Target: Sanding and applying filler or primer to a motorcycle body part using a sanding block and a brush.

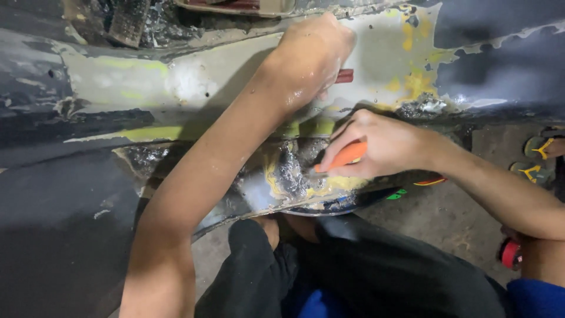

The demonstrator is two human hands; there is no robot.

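My left hand [312, 56] reaches up across a worn car body panel [118, 88] and is closed around a small red-handled object [345, 75], only its end showing. My right hand [376, 144] grips an orange-handled tool [344, 157] and presses its tip against a bare, shiny metal patch [288, 171] on the panel's lower edge. Grey filler and yellow-green primer streaks cover the panel around both hands. My left forearm is wet and crosses the view diagonally.
My knees in dark trousers [353, 271] sit below the panel. A concrete floor [447, 218] lies to the right, with a pair of yellow-strapped sandals [538, 159] and a small red round object [511, 254] near my right elbow.
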